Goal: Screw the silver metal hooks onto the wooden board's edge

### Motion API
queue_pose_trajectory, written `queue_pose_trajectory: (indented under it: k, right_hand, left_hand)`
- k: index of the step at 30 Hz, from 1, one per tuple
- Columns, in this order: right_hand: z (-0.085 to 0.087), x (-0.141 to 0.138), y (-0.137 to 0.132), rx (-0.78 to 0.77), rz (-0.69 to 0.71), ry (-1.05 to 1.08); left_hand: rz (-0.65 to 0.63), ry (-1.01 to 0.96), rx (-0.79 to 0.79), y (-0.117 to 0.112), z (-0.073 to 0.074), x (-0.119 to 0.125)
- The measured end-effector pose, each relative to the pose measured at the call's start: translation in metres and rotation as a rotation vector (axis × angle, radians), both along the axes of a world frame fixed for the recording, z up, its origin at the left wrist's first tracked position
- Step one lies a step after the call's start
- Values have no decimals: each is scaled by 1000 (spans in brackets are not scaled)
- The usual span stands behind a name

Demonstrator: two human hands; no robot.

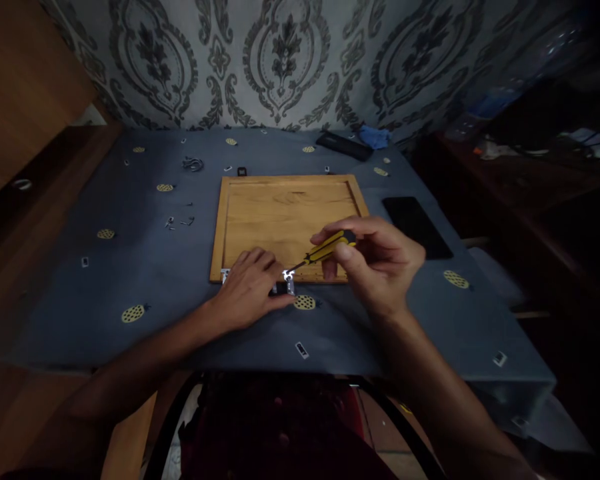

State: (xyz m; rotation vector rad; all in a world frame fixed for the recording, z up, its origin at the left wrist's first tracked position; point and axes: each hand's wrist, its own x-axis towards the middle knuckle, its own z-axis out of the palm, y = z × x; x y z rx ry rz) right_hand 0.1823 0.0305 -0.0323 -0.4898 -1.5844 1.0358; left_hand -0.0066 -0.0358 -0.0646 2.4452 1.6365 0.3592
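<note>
A framed wooden panel [290,213] lies flat on the table before me. Along its near edge is a shiny metal fitting [289,283], perhaps a hinge, with a dark part beside it. Another bit of shiny metal [225,274] shows at the near left corner. My left hand [250,288] holds the near edge, fingers bent over the wood and thumb stretched below the fitting, partly covering the metal. In my right hand [385,260] is a screwdriver [330,248] with a yellow and black handle, gripped between thumb and fingers. Its shaft slants down left, the tip at the fitting.
Several small screws [180,221] lie left of the panel, with a grey coiled item [193,164] behind them. A black phone-like slab [417,227] is at the right. A dark case [344,145] and blue cloth [375,137] lie near the patterned curtain [285,60].
</note>
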Motion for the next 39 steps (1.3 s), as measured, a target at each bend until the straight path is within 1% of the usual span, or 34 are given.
queue_pose_trajectory:
  k: [2, 4, 8, 12, 21, 25, 30, 35, 39]
  right_hand:
    - [1, 0, -3, 15, -74, 25]
    - [1, 0, -3, 8, -107, -2]
    - [-2, -1, 0, -28, -76, -67]
    - [-4, -3, 1, -39, -24, -75]
    - [-1, -3, 1, -53, -51, -112]
    - [-3, -3, 2, -49, -41, -96]
    - [-4, -3, 2, -8, -38, -80]
    - [-4, -3, 4, -33, -38, -81]
    - [-5, -3, 7, -7, -22, -50]
  left_hand:
    - [3, 5, -8, 0, 1, 1]
    - [10, 13, -20, 0, 3, 1]
    - [19, 28, -42, 0, 5, 3]
    - [13, 24, -47, 0, 6, 3]
    - [11, 19, -20, -1, 3, 3]
    - [14, 34, -31, 0, 5, 3]
    - [12, 36, -32, 0, 5, 3]
    - [11, 29, -28, 0, 5, 3]
    - [12, 21, -51, 0, 7, 3]
